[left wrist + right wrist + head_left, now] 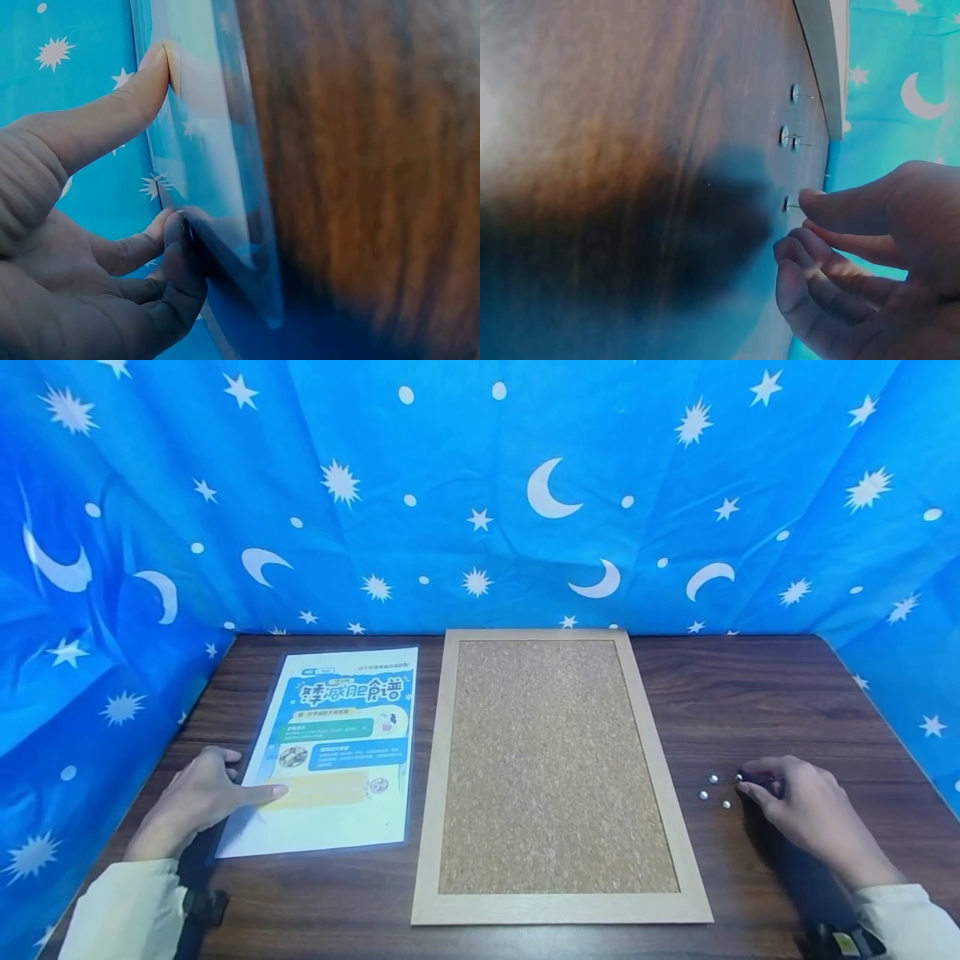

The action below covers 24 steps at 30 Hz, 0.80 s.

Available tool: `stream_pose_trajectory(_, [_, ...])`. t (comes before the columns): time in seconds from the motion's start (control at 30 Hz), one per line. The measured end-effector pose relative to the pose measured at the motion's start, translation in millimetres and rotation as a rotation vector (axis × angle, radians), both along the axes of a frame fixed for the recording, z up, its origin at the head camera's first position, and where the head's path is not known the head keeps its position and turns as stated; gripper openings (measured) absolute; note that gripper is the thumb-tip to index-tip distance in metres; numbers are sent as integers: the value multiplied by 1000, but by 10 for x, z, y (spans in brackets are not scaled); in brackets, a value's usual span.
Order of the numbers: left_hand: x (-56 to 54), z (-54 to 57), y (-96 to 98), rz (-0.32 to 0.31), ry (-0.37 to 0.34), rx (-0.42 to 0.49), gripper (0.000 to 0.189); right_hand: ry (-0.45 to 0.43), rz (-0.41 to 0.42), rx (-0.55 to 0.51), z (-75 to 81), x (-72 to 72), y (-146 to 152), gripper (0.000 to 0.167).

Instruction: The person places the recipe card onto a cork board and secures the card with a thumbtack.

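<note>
A laminated sheet (322, 822) printed in blue, green and yellow lies on the left of the table. My left hand (197, 795) holds its left edge, thumb (124, 112) flat on the printed face and the other fingers curled at the edge below. Over on the right, my right hand (810, 802) pinches at a silver thumbtack (787, 204), its thumb and forefinger tips at the upright pin. The tack's flat head rests on the wood. Several more thumbtacks (713, 779) stand close by, points up.
A cork board (558, 760) with a pale wooden frame lies in the middle, between the sheet and the tacks. Under everything is a dark wood-grain table (738, 693). Blue cloth (450, 527) with white moons and stars hangs along the back and both sides.
</note>
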<state>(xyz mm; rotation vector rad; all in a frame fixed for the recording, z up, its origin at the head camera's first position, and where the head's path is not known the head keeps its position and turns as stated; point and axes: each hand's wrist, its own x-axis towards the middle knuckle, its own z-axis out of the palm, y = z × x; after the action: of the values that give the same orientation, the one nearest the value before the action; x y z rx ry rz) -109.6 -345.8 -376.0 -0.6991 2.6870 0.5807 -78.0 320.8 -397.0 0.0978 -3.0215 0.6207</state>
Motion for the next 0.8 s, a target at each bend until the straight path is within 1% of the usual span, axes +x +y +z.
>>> stream_pose_trajectory(0.1, [-7, 7, -14, -22, -13, 4, 121, -39, -21, -5, 14, -36, 13, 28])
stream_pose_trajectory(0.23, [-14, 10, -21, -31, -2, 17, 117, -58, -34, -15, 10, -73, 19, 26])
stream_pose_trajectory(0.33, [-18, -5, -21, -14, 3, 31, 117, -64, -43, -19, -1, -89, 9, 24])
stream_pose_trajectory(0.47, [-40, -23, -19, 15, -8, 46, 119, -68, -65, -24, -8, -99, -8, 20])
stream_pose_trajectory(0.6, [-40, -40, -33, 30, -6, 42, 117, -70, -82, -39, -11, -100, -24, 19])
stream_pose_trajectory(0.7, [-33, -49, -49, 37, 9, 41, 113, -60, -88, -46, -17, -103, -34, 18])
stream_pose_trajectory(0.8, [-31, -59, -67, 52, 39, 58, 108, -52, -94, -46, -24, -107, -40, 18])
